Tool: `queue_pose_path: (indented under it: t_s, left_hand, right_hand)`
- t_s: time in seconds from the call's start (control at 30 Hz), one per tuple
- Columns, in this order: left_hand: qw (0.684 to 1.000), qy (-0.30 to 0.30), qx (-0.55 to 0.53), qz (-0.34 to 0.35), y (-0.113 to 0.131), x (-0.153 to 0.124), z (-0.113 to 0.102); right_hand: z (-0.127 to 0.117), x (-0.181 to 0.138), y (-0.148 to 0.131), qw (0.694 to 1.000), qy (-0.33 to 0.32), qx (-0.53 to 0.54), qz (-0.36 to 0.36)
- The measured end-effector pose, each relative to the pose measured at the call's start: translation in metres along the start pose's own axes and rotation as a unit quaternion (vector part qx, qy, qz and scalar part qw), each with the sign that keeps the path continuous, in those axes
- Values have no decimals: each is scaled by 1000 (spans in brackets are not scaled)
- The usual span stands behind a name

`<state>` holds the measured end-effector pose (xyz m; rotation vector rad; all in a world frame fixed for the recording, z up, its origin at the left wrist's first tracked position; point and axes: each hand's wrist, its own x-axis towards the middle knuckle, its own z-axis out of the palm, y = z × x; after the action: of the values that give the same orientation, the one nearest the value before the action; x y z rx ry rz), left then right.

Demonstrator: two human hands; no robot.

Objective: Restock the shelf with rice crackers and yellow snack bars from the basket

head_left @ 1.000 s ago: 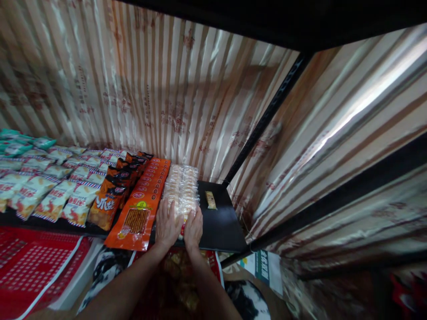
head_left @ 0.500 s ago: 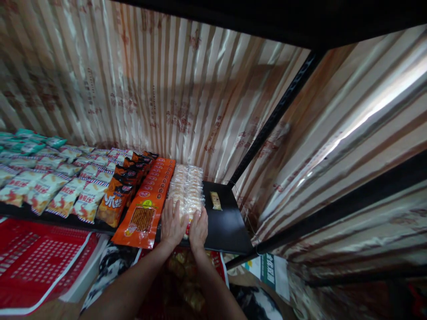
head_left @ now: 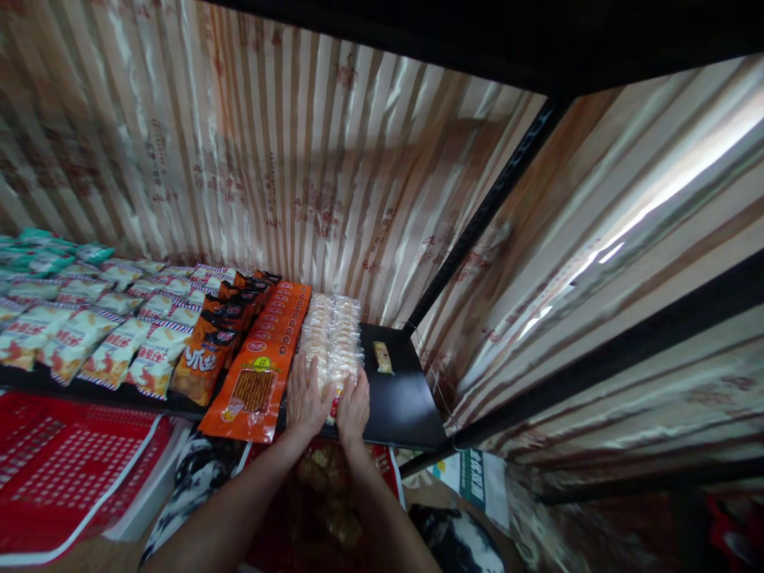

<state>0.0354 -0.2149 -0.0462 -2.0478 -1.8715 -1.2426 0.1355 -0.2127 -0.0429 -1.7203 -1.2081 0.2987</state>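
Two side-by-side rows of clear-wrapped pale rice crackers (head_left: 332, 330) stand on the black shelf (head_left: 399, 406). My left hand (head_left: 307, 398) lies along the front left part of the rows, fingers stretched out and thumb apart. On the front right part rests my right hand (head_left: 353, 404), its fingers extended forward and also flat. Between my thumbs a bit of red and white wrapper shows. Left of my left hand is a long orange snack packet (head_left: 256, 374) with a window showing brown sticks, jutting past the shelf's front edge. A single small wrapped bar (head_left: 383, 357) lies to the right.
Orange-black packets (head_left: 206, 358) and white snack bags (head_left: 156, 358) fill the left shelf, with green packets (head_left: 44, 251) beyond. A red basket (head_left: 65, 469) stands below left. A black post (head_left: 477, 223) rises at the shelf corner before the striped sheeting (head_left: 239, 143).
The view has shifted slightly, so everything sits a little further left. My hands stay in the same place on the rice crackers.
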Motion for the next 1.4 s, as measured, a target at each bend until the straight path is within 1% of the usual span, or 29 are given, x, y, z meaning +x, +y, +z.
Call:
queue_pose_path:
  t_s: [0.37, 0.63, 0.9, 1.17, 1.3, 1.4]
  left_hand:
    - [1000, -2, 2, 12, -4, -2, 4]
    - [1000, -7, 8, 11, -3, -2, 3]
    - [1000, -18, 13, 8, -2, -2, 1]
    - [1000, -2, -7, 7, -1, -1, -2]
    - [999, 13, -26, -21, 0, 5, -9]
    - [995, 17, -75, -59, -5, 19, -13]
  right_hand:
    - [2, -1, -2, 1000, 6, 4, 13]
    - [1, -1, -7, 1000, -4, 9, 22]
    - [-1, 0, -5, 999, -13, 19, 32]
    - [-3, 2, -4, 998, -32, 38, 43]
    - [-6, 7, 0, 995, -46, 67, 62]
    - [-13, 15, 3, 992, -45, 86, 82]
